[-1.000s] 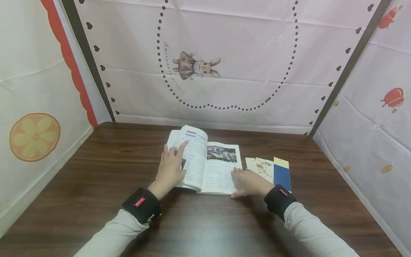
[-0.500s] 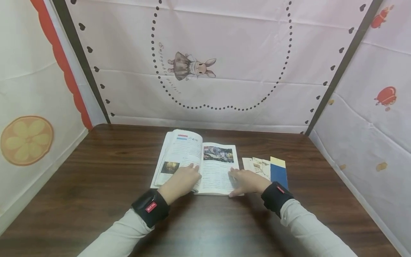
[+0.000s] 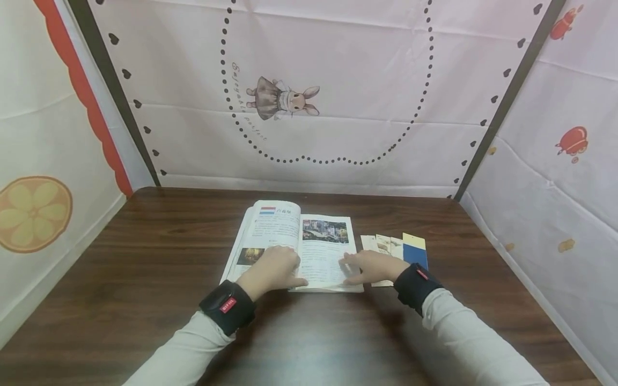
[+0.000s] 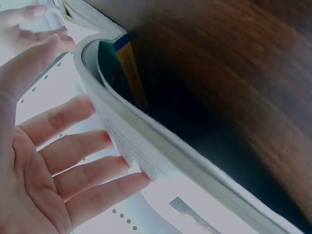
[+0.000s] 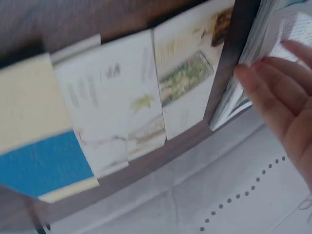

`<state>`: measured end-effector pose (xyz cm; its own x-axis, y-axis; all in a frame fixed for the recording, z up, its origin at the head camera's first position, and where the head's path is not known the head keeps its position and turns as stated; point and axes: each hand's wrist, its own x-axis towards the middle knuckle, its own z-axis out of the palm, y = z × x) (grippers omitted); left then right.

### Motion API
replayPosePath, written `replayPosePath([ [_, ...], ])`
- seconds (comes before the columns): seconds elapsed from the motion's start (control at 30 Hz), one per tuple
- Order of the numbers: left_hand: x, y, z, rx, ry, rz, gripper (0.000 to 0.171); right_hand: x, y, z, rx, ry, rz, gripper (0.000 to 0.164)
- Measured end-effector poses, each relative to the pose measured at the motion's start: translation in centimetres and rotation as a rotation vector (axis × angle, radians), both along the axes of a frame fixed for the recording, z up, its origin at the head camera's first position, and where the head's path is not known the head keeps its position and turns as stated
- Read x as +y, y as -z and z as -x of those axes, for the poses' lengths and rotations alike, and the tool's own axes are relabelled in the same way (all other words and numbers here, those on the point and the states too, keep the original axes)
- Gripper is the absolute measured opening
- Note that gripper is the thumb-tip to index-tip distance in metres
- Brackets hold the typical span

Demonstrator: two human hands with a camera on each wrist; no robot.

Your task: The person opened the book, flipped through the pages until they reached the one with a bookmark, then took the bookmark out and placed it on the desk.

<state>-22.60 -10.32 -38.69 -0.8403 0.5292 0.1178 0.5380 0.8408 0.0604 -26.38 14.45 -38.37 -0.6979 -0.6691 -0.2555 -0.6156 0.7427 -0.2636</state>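
Note:
An open book (image 3: pixel 325 268) lies on the wooden table, with printed text and photos on both pages. My left hand (image 3: pixel 275 268) presses the left page near the spine. The left wrist view shows its fingers (image 4: pixel 83 175) extended, the tips against the page, and the thumb apart from them. On the lower right page rests my right hand (image 3: pixel 374 266), thumb by the bottom edge. In the right wrist view its fingers (image 5: pixel 273 87) reach over the book's side edge (image 5: pixel 231 105). Neither hand grips anything.
Right of the book lie pale illustrated cards (image 3: pixel 383 244) and a blue-and-yellow card (image 3: pixel 414 251), side by side. Patterned cloth walls (image 3: pixel 338 107) stand behind the table (image 3: pixel 169 257) and at both sides.
My left hand has moved right and down across the left page to the spine. The left pages, raised earlier, now lie flatter. My right hand stays on the right page.

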Motion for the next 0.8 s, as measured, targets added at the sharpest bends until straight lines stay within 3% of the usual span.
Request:
replayPosePath([
  [0.2,0.4,0.8,-0.3,0.073,0.001,0.064,0.047,0.0,0.2,-0.4,0.151,-0.079,0.032,0.026],
  [0.33,0.8,1.0,-0.5,0.101,-0.016,0.081,0.051,0.1,0.3,-0.6,0.287,-0.053,0.057,0.016],
  [0.47,1.3,1.3,-0.6,0.184,-0.021,0.104,0.058,0.0,-0.2,-0.7,0.39,-0.027,0.149,0.014],
  [0.6,2.0,1.6,-0.6,0.238,-0.076,0.128,0.061,-0.2,-0.8,-0.6,0.459,-0.048,0.2,0.015],
  [0.8,3.5,1.4,-0.4,0.27,-0.151,0.171,0.041,-0.4,-1.5,-0.7,0.507,-0.063,0.225,0.017],
])
